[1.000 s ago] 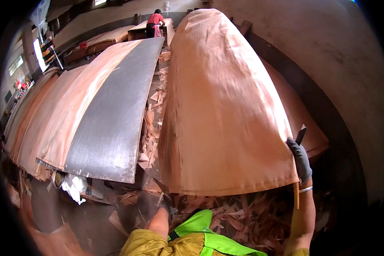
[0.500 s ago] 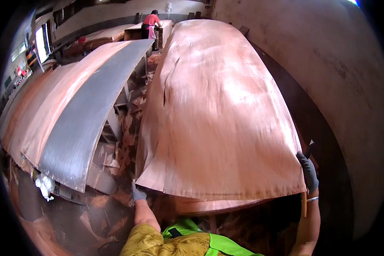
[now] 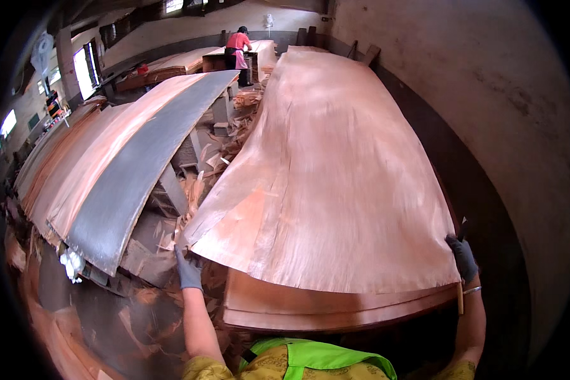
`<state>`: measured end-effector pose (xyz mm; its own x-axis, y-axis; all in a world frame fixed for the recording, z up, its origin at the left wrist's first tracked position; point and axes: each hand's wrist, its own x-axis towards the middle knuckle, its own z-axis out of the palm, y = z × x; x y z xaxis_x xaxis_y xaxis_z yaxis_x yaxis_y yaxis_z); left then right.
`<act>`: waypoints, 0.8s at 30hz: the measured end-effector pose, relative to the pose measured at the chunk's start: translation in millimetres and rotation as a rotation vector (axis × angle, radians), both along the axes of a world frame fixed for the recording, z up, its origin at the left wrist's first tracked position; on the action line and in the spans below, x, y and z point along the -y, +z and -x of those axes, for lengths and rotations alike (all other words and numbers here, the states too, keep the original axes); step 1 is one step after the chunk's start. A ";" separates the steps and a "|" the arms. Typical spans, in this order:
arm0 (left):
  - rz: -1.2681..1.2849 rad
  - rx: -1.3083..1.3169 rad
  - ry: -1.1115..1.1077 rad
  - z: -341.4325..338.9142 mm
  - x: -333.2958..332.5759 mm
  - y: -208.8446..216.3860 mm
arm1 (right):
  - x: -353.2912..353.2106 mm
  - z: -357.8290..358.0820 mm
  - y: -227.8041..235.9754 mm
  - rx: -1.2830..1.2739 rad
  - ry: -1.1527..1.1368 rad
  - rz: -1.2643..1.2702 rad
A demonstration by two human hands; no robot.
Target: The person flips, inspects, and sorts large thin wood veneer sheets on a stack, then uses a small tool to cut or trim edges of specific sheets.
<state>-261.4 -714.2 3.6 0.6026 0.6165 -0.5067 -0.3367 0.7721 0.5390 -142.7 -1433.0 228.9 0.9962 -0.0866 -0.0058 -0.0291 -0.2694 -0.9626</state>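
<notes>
A long, thin reddish wood veneer sheet (image 3: 354, 183) stretches away from me over a stack of veneer (image 3: 323, 310). My left hand (image 3: 188, 269), in a grey glove, pinches the sheet's near left corner, out past the stack's side. The near right edge is in the grip of my gloved right hand (image 3: 463, 258). Along that same hand runs a slim tool; its dark, pointed end shows above the fingers and a pale wooden handle (image 3: 460, 299) below the wrist. The sheet's near edge hangs raised over the stack, and its left side bows in folds.
To the left lies another veneer pile with a dark grey board (image 3: 142, 168) on top, propped on blocks (image 3: 171, 190). Torn veneer scraps (image 3: 231, 142) litter the gap between. A wall (image 3: 481, 114) runs along the right. Far off, a person in red (image 3: 239, 47) bends over a stack.
My left hand has moved left and slightly up, drawing the sheet's left corner outward. More of the stack beneath now shows. My right hand has shifted slightly right and down, still gripping the edge.
</notes>
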 end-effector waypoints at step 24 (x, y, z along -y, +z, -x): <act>-0.814 -0.354 0.302 42.0 214.9 -64.1 | 185.1 -102.2 -80.7 0.008 -0.029 0.635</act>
